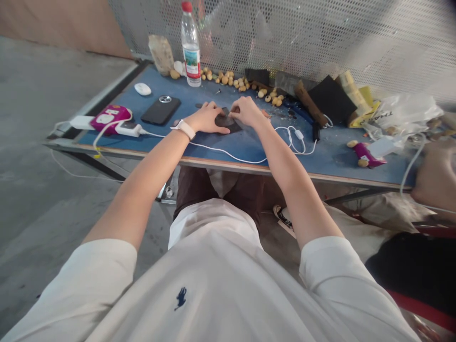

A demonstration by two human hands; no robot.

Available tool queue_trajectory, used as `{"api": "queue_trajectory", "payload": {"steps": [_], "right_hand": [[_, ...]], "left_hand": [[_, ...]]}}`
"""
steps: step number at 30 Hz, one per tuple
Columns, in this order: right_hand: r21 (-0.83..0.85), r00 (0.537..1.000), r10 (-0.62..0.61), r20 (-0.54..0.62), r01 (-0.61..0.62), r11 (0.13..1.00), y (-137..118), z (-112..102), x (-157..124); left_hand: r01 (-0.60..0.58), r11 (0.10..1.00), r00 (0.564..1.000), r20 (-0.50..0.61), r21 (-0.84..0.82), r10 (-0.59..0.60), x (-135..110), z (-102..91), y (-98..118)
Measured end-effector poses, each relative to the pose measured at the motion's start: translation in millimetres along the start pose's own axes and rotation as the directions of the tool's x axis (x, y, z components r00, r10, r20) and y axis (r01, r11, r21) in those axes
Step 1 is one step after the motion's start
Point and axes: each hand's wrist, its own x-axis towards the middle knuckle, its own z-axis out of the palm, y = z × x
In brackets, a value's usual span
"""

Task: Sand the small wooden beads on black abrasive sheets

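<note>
- Dark flat piece (234, 126): on the bench (331, 156), between both hands' fingers; probably light and thin, best steadied by its edges.
- Left hand (207, 118): fingers spread, thumb beside it.
- Right hand (247, 110): fingers bunched above; cannot tell what they grip.

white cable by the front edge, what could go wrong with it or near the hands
The white cable appears to pass under both forearms, so an arm might snag it and tug the white charger. The left hand is near the black phone and could nudge it. The right hand's fingertips, close to the dark piece, might slip.
</note>
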Motion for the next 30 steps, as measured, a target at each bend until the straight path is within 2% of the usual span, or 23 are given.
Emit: {"api": "queue_trajectory", "payload": {"steps": [6,13,19,26,28,30], "right_hand": [[0.065,0.994,-0.065,0.092,0.059,0.996,5,-9,-9],[0.032,0.999,0.050,-0.010,-0.050,0.998,1,-2,-2],[0.049,0.991,-0.032,0.131,0.026,0.998,0,-17,-14],[0.038,1.000,0.031,0.003,-0.032,0.999,-6,-6,-5],[0.024,0.999,0.037,0.000,-0.037,0.999,-8,-8,-5],[0.019,0.999,0.013,0.048,-0.014,1.000,-9,-15,-10]], "left_hand": [[0.001,1.000,1.000,-0.005,0.004,-0.001,0,1.2,-1],[0.004,1.000,1.000,-0.007,-0.006,-0.004,1,0.2,-1],[0.013,1.000,1.000,0.019,-0.011,-0.013,-4,-2.3,4],[0.021,1.000,1.000,0.021,0.001,-0.021,-2,-2.9,5],[0.026,1.000,1.000,0.012,-0.007,-0.026,-2,-2.4,4],[0.025,1.000,1.000,0.004,-0.015,-0.025,-2,-1.7,4]]}}
